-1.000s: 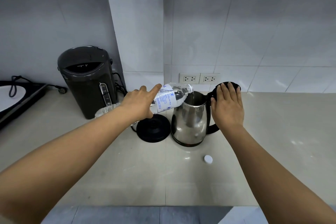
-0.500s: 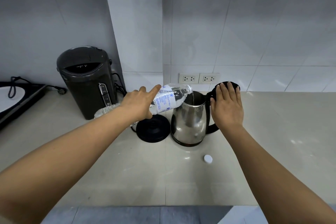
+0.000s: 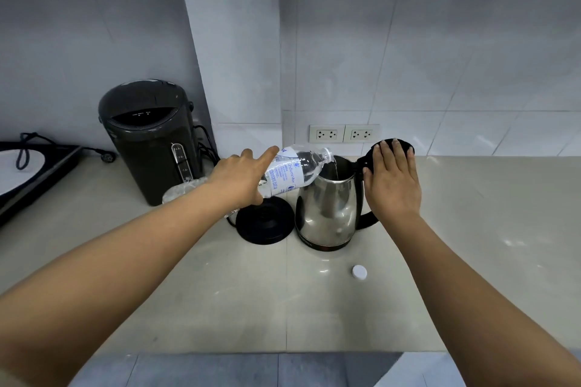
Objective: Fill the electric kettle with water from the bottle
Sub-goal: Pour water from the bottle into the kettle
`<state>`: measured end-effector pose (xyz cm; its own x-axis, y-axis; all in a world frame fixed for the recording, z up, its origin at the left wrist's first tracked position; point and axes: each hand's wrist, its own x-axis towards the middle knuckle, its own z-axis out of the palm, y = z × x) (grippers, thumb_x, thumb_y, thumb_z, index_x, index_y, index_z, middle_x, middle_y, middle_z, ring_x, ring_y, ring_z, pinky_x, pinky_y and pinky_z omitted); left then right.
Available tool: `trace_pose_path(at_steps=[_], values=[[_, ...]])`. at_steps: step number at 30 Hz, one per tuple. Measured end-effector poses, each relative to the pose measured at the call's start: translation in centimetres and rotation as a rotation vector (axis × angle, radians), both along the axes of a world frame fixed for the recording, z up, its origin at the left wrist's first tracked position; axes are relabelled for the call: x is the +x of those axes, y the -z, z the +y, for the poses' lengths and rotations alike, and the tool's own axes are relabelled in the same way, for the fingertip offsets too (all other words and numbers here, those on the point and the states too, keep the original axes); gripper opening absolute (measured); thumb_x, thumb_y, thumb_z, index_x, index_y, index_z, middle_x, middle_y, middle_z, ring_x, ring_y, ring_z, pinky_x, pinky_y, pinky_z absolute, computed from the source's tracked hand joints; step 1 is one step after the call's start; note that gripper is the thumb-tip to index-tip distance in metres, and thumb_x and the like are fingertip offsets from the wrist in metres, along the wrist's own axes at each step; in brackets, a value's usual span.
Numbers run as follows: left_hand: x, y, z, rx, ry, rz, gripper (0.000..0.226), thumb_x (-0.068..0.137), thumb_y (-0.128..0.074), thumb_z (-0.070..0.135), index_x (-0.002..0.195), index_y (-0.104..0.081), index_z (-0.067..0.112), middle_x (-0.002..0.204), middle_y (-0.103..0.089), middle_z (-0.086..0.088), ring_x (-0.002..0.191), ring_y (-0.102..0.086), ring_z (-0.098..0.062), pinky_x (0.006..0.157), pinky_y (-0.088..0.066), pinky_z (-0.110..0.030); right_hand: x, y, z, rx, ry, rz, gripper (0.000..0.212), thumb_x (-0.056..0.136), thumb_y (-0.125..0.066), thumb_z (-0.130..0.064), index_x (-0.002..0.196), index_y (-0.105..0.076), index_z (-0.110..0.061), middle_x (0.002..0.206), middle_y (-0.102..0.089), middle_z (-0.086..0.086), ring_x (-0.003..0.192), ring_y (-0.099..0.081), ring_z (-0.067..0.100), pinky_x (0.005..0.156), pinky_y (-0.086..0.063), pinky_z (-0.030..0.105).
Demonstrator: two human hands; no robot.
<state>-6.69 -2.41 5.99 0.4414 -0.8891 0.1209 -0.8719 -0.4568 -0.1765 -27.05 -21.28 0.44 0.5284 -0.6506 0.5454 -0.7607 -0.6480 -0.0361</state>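
Bottle (image 3: 292,171) middle hidden under left hand (image 3: 240,179).

A black electric thermo pot (image 3: 147,141) stands upright on the pale stone countertop (image 3: 251,308), against the wall by a white-tiled pillar (image 3: 235,41). A water-level gauge (image 3: 178,163) runs down its front, and black cords (image 3: 206,148) hang behind it. Crumpled clear plastic (image 3: 184,190) lies at its foot on the right. At the far left sits a black hob (image 3: 37,173) with a white round zone; a looped black cable (image 3: 23,151) rests on it, and its plug (image 3: 107,157) lies on the counter between hob and pot. Two white wall sockets (image 3: 344,134) sit side by side low on the tiled wall (image 3: 440,41).
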Motion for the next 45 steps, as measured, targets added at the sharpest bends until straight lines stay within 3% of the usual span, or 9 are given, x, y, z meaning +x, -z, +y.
trace_pose_path(at_steps=[9, 14, 20, 32, 45], values=[[0.1, 0.1, 0.0, -0.001, 0.004, 0.014, 0.103, 0.073, -0.074, 0.034, 0.150, -0.006, 0.033, 0.110, -0.051, -0.011, 0.093, -0.060, -0.033, 0.073, -0.051, -0.038, 0.0, 0.0, 0.1, 0.003, -0.005, 0.003, 0.051, 0.099, -0.037, -0.030, 0.141, -0.039, -0.001, 0.150, -0.038, 0.014, 0.146, -0.018, 0.027, 0.120, -0.001, 0.042], [0.2, 0.9, 0.1, -0.030, -0.003, 0.102, 0.104, 0.072, -0.075, 0.039, 0.151, -0.006, 0.032, 0.109, -0.051, -0.011, 0.094, -0.059, -0.035, 0.076, -0.050, -0.039, -0.2, 0.0, 0.1, -0.003, -0.027, -0.017, 0.062, 0.095, -0.020, -0.037, 0.142, -0.038, -0.001, 0.150, -0.037, 0.014, 0.145, -0.020, 0.027, 0.120, -0.004, 0.042], [0.0, 1.9, -0.1, -0.059, 0.003, 0.186, 0.103, 0.071, -0.074, 0.037, 0.150, -0.008, 0.033, 0.109, -0.051, -0.011, 0.095, -0.059, -0.037, 0.077, -0.048, -0.039, -0.6, -0.8, -0.2, 0.012, -0.051, 0.017, 0.054, 0.101, -0.033, -0.033, 0.146, -0.031, -0.005, 0.158, -0.022, 0.010, 0.148, -0.009, 0.022, 0.121, -0.001, 0.036], [0.5, 1.1, -0.1, -0.040, 0.042, 0.108, 0.101, 0.074, -0.073, 0.034, 0.151, -0.007, 0.033, 0.108, -0.050, -0.011, 0.094, -0.059, -0.036, 0.075, -0.049, -0.039, -0.3, -0.1, -0.8, -0.030, -0.025, 0.006, 0.050, 0.099, -0.032, -0.030, 0.139, -0.044, -0.003, 0.146, -0.044, 0.011, 0.145, -0.020, 0.027, 0.120, -0.004, 0.040], [0.6, 0.2, -0.4, 0.006, 0.037, 0.047, 0.101, 0.074, -0.072, 0.031, 0.151, -0.007, 0.033, 0.111, -0.051, -0.010, 0.094, -0.059, -0.034, 0.074, -0.051, -0.039, -0.1, 0.4, -1.1, -0.066, -0.016, -0.023, 0.053, 0.096, -0.028, -0.032, 0.135, -0.048, -0.002, 0.141, -0.049, 0.012, 0.143, -0.026, 0.029, 0.119, -0.008, 0.042]])
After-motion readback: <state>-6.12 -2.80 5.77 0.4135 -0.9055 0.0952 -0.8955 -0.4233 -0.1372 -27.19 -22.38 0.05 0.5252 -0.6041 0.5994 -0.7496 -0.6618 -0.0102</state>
